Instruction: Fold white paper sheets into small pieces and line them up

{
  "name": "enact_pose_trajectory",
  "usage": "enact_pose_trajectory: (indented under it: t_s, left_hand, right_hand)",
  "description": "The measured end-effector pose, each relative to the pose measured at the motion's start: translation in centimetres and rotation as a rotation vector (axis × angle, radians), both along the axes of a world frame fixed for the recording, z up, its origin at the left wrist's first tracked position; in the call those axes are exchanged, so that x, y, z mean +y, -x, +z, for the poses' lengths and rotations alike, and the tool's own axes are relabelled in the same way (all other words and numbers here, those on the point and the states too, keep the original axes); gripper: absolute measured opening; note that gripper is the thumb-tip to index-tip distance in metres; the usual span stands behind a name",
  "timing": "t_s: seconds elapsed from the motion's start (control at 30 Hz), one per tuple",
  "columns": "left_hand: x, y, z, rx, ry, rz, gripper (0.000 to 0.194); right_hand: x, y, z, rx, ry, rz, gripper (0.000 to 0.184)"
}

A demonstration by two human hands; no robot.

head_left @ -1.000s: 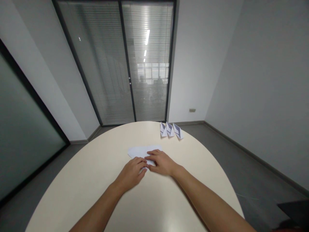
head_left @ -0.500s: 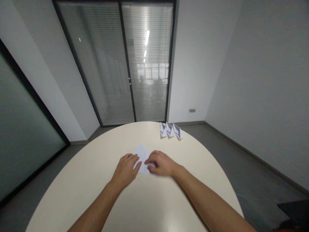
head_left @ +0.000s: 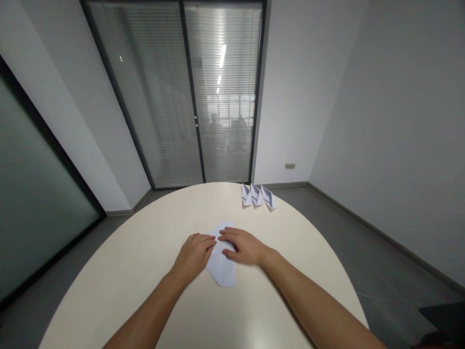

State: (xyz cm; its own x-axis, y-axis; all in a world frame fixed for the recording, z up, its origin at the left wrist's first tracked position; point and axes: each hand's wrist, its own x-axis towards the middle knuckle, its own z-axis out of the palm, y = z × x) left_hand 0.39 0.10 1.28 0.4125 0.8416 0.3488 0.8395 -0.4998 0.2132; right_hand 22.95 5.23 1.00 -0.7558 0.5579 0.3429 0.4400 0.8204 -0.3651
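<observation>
A partly folded white sheet of paper (head_left: pixel 222 271) lies on the table in front of me, with several straight-edged corners and faint crease lines. At its left edge, my left hand (head_left: pixel 196 251) has its fingers and thumb drawn close together on the paper. My right hand (head_left: pixel 241 245) rests over the paper's right side, fingers stretched toward the left hand and thumb held apart below them. Both sets of fingertips nearly meet over the upper part of the sheet. Some of the paper's right edge is hidden under the right hand.
Three folded white paper pieces (head_left: pixel 256 195) stand in a row near the far right rim of the round cream table (head_left: pixel 163 218). Beyond are a glass door with blinds (head_left: pixel 225 145) and grey walls. A dark object (head_left: pixel 443 315) shows at lower right.
The paper now reaches farther toward me, showing a longer shape below my hands. My left hand has shifted slightly right, and my right fingers have straightened. The three folded pieces stay put.
</observation>
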Motion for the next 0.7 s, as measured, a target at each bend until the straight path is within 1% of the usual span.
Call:
enact_pose_trajectory:
  t_s: [0.07,0.17,0.3,0.37,0.47,0.57,0.7]
  left_hand:
    - [-0.3,-0.3,0.2,0.001,-0.019,-0.008,0.026]
    - [-0.9,-0.8,0.4,-0.002,-0.031,-0.016,0.024]
    - [-1.3,-0.9,0.1,0.006,-0.012,0.003,0.030]
    - [-1.1,-0.8,-0.3,0.015,-0.002,0.027,0.034]
    - [-0.6,-0.4,-0.9,0.020,0.005,0.063,0.035]
    - [0.0,0.1,-1.3,0.008,0.015,0.084,0.035]
    - [0.5,0.7,-1.4,-0.044,0.045,0.032,0.035]
  right_hand:
    - [0.1,-0.2,-0.3,-0.020,-0.010,-0.058,0.046]
    - [0.2,-0.3,-0.4,-0.047,-0.027,-0.148,0.045]
    - [-0.1,-0.3,0.3,-0.086,-0.058,-0.299,0.040]
    - [-0.4,-0.2,0.8,-0.114,-0.079,-0.332,0.037]
    - [-0.6,-0.2,1.3,-0.147,-0.105,-0.331,0.032]
    - [-0.6,-0.1,1.3,-0.117,-0.118,-0.317,0.028]
    - [-0.4,0.3,0.6,-0.050,-0.118,-0.188,0.029]
